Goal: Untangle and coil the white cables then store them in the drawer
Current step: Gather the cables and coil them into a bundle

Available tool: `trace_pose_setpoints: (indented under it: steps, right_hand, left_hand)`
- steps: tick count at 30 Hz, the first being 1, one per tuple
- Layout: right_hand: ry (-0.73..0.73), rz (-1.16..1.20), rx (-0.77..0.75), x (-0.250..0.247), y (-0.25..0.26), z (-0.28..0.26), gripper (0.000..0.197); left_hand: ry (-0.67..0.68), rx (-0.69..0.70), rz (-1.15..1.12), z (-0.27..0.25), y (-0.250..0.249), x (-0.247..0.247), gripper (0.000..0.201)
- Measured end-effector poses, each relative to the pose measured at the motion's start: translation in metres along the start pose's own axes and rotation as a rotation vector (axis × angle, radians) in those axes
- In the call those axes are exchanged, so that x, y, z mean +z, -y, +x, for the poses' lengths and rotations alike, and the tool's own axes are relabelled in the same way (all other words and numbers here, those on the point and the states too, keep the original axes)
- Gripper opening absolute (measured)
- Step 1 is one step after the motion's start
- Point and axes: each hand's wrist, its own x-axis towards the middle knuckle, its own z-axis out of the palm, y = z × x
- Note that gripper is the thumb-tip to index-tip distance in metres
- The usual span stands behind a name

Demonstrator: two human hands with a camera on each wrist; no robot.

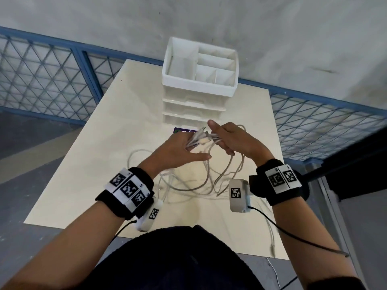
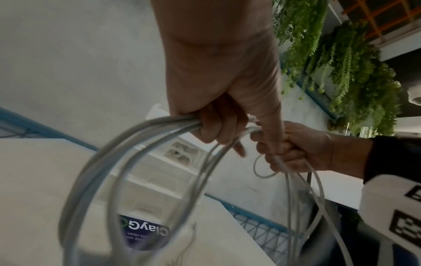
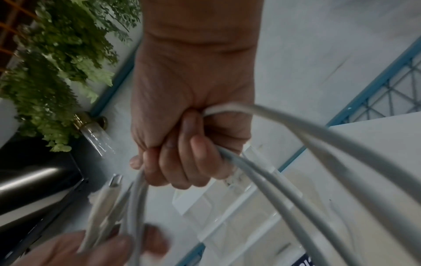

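Both hands up: right hand (image 1: pixel 234 141) fingers (image 3: pixel 182 162) clamped on white cables (image 1: pixel 206 141), left hand (image 1: pixel 178 151) pinching plug ends; light, floppy, slippery, so grip near plugs, loops dangle over counter (image 1: pixel 83 174)

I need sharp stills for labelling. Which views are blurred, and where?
Head view: left hand and cables smeared, drawer unit sharp. Left wrist view: near cable loops blurred. Right wrist view: foreground cables and the left hand's fingers blurred; both dim.
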Motion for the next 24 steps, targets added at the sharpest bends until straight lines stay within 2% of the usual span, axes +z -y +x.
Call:
trace_pose_setpoints:
  steps: [3,6,8,11,13,15,18,22,24]
  right_hand:
    - [-0.013,0.002,0.023,-0.006,-0.007,-0.002,0.06]
    - [-0.047,0.03,0.025,-0.004,-0.012,-0.002,0.06]
    - [-0.084,0.052,0.003,0.001,-0.007,-0.001,0.061]
    - [-0.104,0.091,-0.023,0.006,0.0,0.0,0.062]
    - [-0.052,0.084,-0.017,0.005,-0.001,-0.001,0.059]
    - [0.04,0.0,0.006,-0.001,-0.008,-0.003,0.051]
    - [0.138,-0.161,0.073,-0.015,-0.023,-0.004,0.041]
    - [0.125,-0.292,0.082,-0.031,-0.039,0.002,0.034]
    - [0.109,-0.347,0.055,-0.037,-0.045,0.007,0.024]
  left_hand:
    - [-0.014,-0.042,0.072,0.002,0.0,0.0,0.025]
    - [0.017,-0.007,0.019,0.0,-0.007,-0.004,0.034]
    - [-0.003,-0.032,-0.04,-0.001,-0.011,-0.001,0.038]
    - [-0.08,-0.067,0.101,0.001,-0.008,0.009,0.026]
    - [-0.106,-0.078,0.241,0.001,-0.007,0.004,0.015]
    - [-0.103,-0.047,0.367,-0.001,-0.008,-0.009,0.015]
    - [-0.102,-0.036,0.43,-0.007,-0.009,-0.037,0.014]
    - [-0.091,-0.051,0.469,-0.014,-0.009,-0.052,0.016]
    - [-0.104,-0.045,0.484,-0.015,-0.008,-0.052,0.017]
